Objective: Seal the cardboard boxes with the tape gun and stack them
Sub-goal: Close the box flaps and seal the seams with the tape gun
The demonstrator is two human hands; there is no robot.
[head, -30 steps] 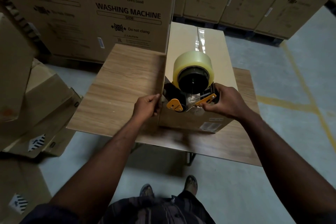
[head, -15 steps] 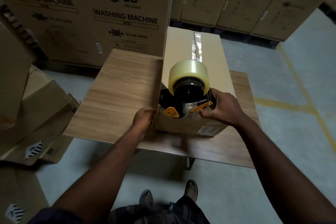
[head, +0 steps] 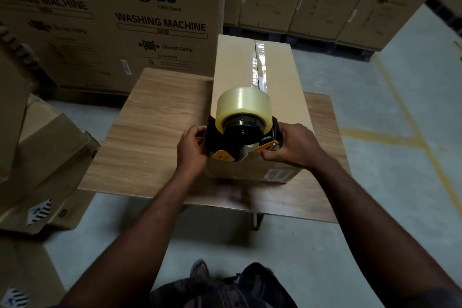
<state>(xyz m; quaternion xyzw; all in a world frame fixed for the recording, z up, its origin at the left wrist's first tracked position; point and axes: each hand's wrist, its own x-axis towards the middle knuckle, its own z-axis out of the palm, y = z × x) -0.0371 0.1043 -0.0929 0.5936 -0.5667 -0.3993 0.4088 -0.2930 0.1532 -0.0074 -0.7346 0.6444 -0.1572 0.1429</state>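
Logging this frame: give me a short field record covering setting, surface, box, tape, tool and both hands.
setting: warehouse floor, LG washing machine cartons behind, cardboard pile at left
surface: wooden table
box: cardboard box stands on the table, top flaps closed
tape: clear strip runs along the top seam from the far end toward the tool
tool: tape gun at the box's near top edge
hands: left hand holds the gun's left side; right hand grips its right side
stacking: not yet done

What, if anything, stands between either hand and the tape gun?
Nothing visible. The left hand and right hand both grip the black-and-orange tape gun at the near edge of the brown cardboard box.
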